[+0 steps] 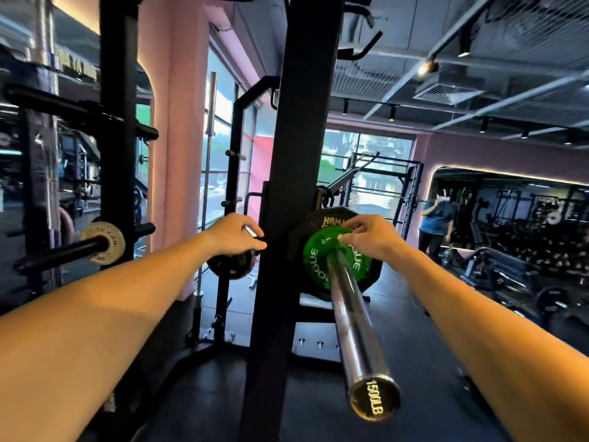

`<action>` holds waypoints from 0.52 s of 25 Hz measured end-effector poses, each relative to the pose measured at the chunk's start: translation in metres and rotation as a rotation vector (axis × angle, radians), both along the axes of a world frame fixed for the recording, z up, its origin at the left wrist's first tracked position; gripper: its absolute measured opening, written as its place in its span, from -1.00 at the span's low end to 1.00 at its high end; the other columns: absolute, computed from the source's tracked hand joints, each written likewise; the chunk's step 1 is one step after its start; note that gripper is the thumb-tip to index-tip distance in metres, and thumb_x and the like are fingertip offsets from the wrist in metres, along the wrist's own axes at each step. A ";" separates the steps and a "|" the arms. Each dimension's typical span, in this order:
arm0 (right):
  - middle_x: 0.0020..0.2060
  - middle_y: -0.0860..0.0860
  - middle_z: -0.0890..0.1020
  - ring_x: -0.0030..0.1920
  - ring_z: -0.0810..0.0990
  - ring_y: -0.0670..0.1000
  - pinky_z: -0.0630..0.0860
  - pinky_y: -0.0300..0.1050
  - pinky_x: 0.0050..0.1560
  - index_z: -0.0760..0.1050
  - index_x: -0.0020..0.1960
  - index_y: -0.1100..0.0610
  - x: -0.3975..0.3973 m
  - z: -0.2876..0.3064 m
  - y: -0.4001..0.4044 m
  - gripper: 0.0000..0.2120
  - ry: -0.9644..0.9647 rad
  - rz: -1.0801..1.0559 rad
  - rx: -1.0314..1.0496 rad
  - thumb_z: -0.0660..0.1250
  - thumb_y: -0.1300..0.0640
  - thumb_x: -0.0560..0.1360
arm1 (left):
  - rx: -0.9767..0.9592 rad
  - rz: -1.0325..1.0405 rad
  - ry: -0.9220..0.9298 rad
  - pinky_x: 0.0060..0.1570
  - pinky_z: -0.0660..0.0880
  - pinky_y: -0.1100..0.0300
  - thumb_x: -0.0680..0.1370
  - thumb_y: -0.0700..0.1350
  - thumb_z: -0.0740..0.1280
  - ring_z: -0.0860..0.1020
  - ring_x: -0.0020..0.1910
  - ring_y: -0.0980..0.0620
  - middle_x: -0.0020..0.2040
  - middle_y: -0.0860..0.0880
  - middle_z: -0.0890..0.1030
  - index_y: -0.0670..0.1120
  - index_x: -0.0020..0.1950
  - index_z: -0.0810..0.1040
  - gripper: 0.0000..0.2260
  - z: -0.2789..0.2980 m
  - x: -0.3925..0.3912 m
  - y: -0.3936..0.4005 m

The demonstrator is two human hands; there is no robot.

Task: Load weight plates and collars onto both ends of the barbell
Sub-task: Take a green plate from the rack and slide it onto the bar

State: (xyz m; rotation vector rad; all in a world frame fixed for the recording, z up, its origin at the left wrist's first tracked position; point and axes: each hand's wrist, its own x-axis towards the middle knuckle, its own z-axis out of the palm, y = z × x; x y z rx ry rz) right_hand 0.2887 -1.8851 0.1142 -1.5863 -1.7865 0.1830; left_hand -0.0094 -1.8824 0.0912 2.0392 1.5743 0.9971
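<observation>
The chrome barbell sleeve [352, 317] points toward me, its end cap reading 1500LB. A green plate [315, 256] sits far down the sleeve, flat against a larger black plate [318, 220]. My right hand [371, 237] pinches the green plate's upper rim with thumb and fingertips. My left hand [234, 234] hovers left of the black rack upright [288, 199]. Its fingers are loosely curled with nothing in them, the tips at the upright's edge. Just below that hand a small black plate [229, 266] hangs on a peg. No collar is visible.
A storage peg with a pale small plate [103, 242] sticks out at the left. A bare bar [208, 173] stands upright by the window. A person in a blue shirt [435, 220] stands at the far right near benches and dumbbell racks.
</observation>
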 end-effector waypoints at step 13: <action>-0.08 -0.03 0.65 -0.06 0.60 -0.01 0.50 -0.17 -0.01 0.66 0.03 -0.03 -0.296 -0.046 -0.049 -0.80 -0.215 0.230 -0.153 0.52 -0.02 0.42 | -0.043 0.062 -0.007 -0.19 0.54 0.13 0.47 -0.15 0.54 0.54 -0.25 -0.06 -0.27 -0.12 0.59 -0.14 -0.02 0.69 -0.87 -0.049 -0.289 -0.075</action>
